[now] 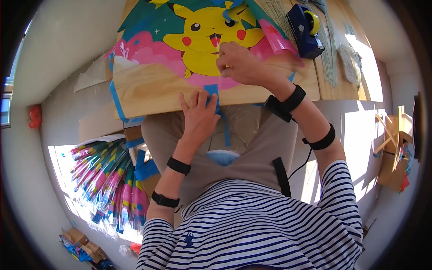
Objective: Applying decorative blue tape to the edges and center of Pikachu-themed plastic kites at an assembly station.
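On the wooden board [153, 96] in front of me lies a thin, glossy printed sheet [148, 56] with a yellow cartoon figure on pink and green. My right hand [238, 63] is closed over the figure's lower body, thumb and fingers pinched together. A faint pale line runs down the sheet beside it; whatever the fingers hold is too small to tell. At the board's near edge my left hand [199, 114] rests with fingers spread, the fingertips beside and partly on a blue strip [211, 90]. Another blue strip [227, 130] hangs below that edge.
A dark blue tape dispenser [306, 38] with a yellow roll stands at the right, among bundles of thin pale sticks [330, 58] and a clear plastic container [348, 63]. Many folded printed sheets [110, 184] are piled at my left. Cardboard boxes [393, 166] stand far right.
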Tool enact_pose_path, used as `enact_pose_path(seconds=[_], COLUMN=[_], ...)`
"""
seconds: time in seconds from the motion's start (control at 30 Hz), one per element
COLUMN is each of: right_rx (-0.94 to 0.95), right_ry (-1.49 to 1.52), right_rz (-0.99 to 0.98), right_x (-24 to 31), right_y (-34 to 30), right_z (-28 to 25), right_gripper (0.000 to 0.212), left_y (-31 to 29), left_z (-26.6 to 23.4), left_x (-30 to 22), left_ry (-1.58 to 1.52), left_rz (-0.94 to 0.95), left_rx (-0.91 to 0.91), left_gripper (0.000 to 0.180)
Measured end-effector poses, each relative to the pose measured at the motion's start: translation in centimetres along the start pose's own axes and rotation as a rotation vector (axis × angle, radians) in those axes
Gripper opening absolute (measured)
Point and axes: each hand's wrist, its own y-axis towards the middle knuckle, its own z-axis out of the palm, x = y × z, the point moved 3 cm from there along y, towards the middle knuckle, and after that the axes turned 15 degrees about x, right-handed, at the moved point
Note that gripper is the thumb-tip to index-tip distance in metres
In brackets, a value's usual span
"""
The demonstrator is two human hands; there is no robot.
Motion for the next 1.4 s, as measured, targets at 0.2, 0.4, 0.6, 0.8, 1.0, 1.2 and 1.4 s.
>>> enact_pose_path(seconds=[0.2, 0.4, 0.6, 0.8, 1.0, 1.2, 1.4], right_rx=[0.155, 0.236, 0.256, 0.253, 0.264, 0.256, 0.294], right_ry=[-0.314, -0.415, -0.449, -0.452, -0.46, -0.466, -0.521], right_rz=[-0.067, -0.07, -0.075, -0.079, -0.083, -0.085, -0.046], right_x=[1.9, 1.7, 1.5, 1.3, 1.1, 1.1, 1.1], right_y=[4.6, 5.6, 6.0, 6.2, 6.2, 6.3, 6.6], right_z=[3.7, 4.6, 4.9, 5.2, 5.5, 5.6, 5.6], right_gripper=[0.007, 0.008, 0.009, 0.01, 0.011, 0.011, 0.01], left_y=[-0.3, -0.5, -0.5, -0.4, -0.4, -0.2, -0.2], left_z=[0.9, 1.0, 0.9, 1.0, 0.6, 0.9, 1.0], left_x=[0.2, 0.3, 0.4, 0.5, 0.3, 0.3, 0.5], left_ry=[-0.003, -0.01, -0.034, -0.039, -0.032, -0.006, 0.007], left_rz=[-0.018, -0.015, -0.017, -0.022, -0.035, -0.013, 0.013], left_rx=[-0.048, -0.082, -0.068, -0.077, -0.063, -0.078, -0.091], left_gripper=[0.06, 0.062, 0.063, 0.062, 0.061, 0.062, 0.063])
